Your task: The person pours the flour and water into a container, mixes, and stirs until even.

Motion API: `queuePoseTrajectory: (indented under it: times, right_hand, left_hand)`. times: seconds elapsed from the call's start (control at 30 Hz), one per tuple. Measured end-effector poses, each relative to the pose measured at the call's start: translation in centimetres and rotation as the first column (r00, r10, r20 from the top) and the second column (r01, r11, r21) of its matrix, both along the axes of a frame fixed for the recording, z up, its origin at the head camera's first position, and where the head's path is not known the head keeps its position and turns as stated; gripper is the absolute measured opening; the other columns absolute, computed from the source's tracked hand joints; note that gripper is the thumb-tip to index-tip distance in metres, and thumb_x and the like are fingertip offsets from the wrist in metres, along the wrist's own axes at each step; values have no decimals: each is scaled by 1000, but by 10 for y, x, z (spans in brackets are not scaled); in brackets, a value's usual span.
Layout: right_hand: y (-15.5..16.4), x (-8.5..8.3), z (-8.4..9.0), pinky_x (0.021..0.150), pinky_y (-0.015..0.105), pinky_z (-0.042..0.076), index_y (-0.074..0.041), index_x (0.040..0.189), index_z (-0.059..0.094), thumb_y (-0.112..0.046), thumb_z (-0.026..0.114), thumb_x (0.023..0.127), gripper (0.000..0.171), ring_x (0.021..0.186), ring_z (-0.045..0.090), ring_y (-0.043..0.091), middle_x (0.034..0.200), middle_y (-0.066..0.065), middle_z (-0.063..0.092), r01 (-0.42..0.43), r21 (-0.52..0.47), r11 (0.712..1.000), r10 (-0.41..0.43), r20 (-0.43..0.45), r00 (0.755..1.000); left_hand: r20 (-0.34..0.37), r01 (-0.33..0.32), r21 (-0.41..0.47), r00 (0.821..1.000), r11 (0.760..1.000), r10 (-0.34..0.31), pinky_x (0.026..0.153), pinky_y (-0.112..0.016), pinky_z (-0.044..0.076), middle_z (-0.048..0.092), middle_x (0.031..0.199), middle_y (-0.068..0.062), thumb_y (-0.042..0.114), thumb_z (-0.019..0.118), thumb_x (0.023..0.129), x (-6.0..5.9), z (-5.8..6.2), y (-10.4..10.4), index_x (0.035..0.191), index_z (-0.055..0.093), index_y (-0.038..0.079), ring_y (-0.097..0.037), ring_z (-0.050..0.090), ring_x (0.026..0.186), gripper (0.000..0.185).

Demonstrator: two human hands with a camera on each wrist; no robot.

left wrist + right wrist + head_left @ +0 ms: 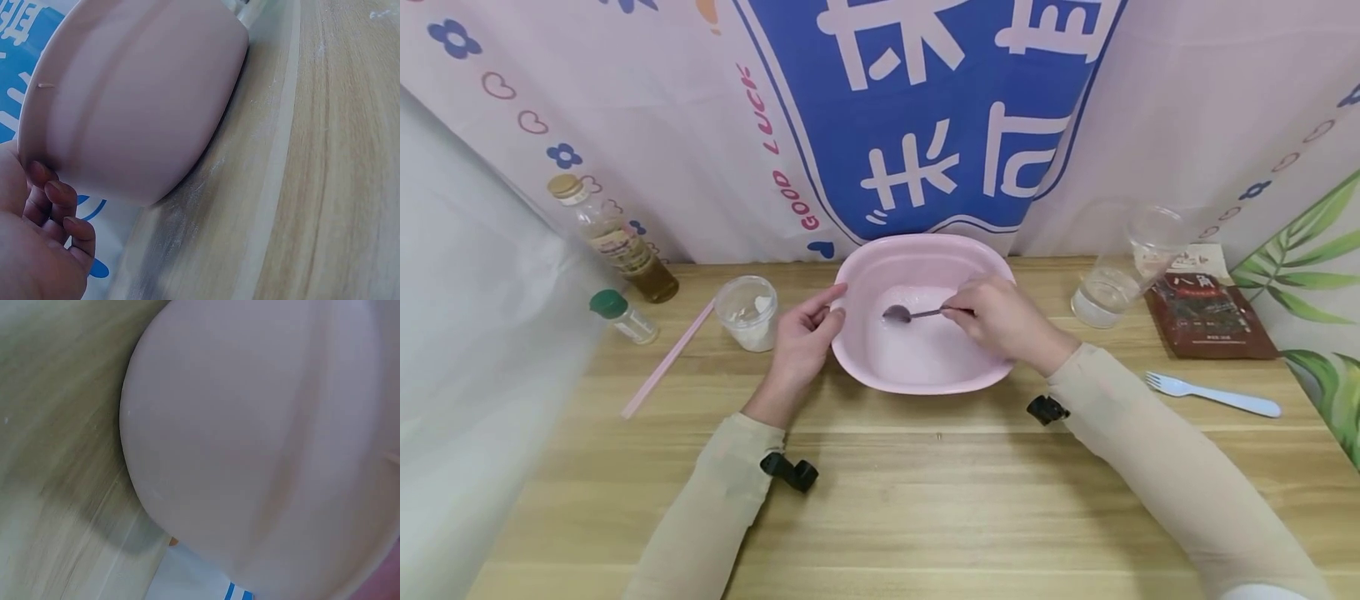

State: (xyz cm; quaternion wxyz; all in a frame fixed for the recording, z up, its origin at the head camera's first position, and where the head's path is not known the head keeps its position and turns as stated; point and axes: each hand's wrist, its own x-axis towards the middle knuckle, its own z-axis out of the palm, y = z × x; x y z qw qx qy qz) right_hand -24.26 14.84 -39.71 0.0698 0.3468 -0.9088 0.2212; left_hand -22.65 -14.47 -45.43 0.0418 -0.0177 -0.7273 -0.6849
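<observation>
A pink plastic basin (pixel 925 387) stands on the wooden table, with a whitish layer (pixel 904 358) across its bottom. My left hand (pixel 801 342) grips the basin's left rim, its fingers curled beneath the lip in the left wrist view. Over the basin's right side, my right hand (pixel 1000 321) holds a dark metal spoon (pixel 897 314) by its handle. The spoon's bowl points left, low inside the basin near the white layer. The basin's outer wall (pixel 219 425) fills most of the right wrist view and hides that hand there.
Left of the basin are a clear jar (pixel 748 317) with white contents, pink chopsticks (pixel 670 358), a green-capped shaker (pixel 623 317) and an oil bottle (pixel 625 246). To the right stand a clear cup (pixel 1101 296), a red-brown packet (pixel 1210 312) and a blue fork (pixel 1213 395). A printed cloth (pixel 700 167) hangs behind.
</observation>
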Motion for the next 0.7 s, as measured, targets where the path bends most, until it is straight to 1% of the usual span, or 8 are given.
queuePoseTrajectory:
  times: [0.13, 0.23, 0.33, 0.4, 0.5, 0.6, 0.7]
  right_hand:
    - [4, 5, 1, 79, 42, 58, -1, 99, 85, -4, 77, 97, 9, 81, 67, 25, 85, 11, 78, -55, -2, 999, 55, 41, 998]
    - [10, 10, 5, 78, 40, 57, -2, 99, 86, -4, 77, 97, 9, 80, 66, 21, 85, 8, 78, -80, 7, 997, 80, 73, 994]
    - [19, 16, 10, 79, 40, 57, -4, 98, 86, -3, 77, 97, 9, 81, 66, 20, 85, 5, 78, -89, 27, 996, 86, 90, 992]
    - [26, 19, 14, 81, 42, 58, -5, 98, 86, -3, 77, 96, 9, 83, 68, 20, 86, 5, 78, -88, 43, 995, 84, 79, 993]
    - [36, 23, 17, 81, 43, 61, -4, 98, 86, -1, 77, 95, 10, 85, 71, 22, 89, 6, 79, -59, 46, 997, 56, 68, 996]
    - [44, 24, 19, 80, 44, 63, -3, 97, 86, 0, 76, 95, 11, 86, 75, 25, 91, 10, 81, -24, 38, 999, 23, 33, 999]
    - [49, 24, 18, 76, 46, 63, -2, 97, 85, 1, 75, 95, 11, 84, 75, 29, 91, 12, 81, 28, 42, 999, -27, -12, 1000]
  left_hand:
    - [1, 4, 7, 1000, 1000, -4, 56, -19, 48, 59, 69, 5, 3, 64, 102, -1, 0, 1, 142, 68, 0, -6, 54, 63, 40]
    - [4, 1, 1, 1000, 1000, -1, 56, -19, 48, 58, 69, 5, 4, 63, 103, -1, 0, 0, 142, 68, 0, -5, 53, 63, 40]
    - [10, -6, -2, 1000, 1000, 6, 56, -18, 48, 59, 70, 4, 5, 64, 102, 0, 0, 0, 142, 68, 0, -5, 54, 63, 40]
    - [15, -6, -1, 1000, 1000, 6, 56, -18, 49, 61, 72, 3, 5, 64, 102, 0, 0, -1, 142, 69, 1, -6, 56, 64, 40]
    - [18, -6, 5, 1000, 1000, 6, 56, -17, 49, 61, 72, 2, 5, 64, 102, 0, -1, -1, 143, 69, 1, -6, 56, 64, 41]
    - [18, -5, 7, 1000, 1000, 5, 56, -17, 50, 62, 72, 2, 5, 64, 103, 1, 0, -1, 142, 69, 1, -6, 57, 64, 40]
    - [18, -3, 5, 1000, 1000, 3, 56, -18, 50, 63, 73, 3, 5, 64, 103, 0, 0, 0, 142, 69, 1, -6, 57, 64, 40]
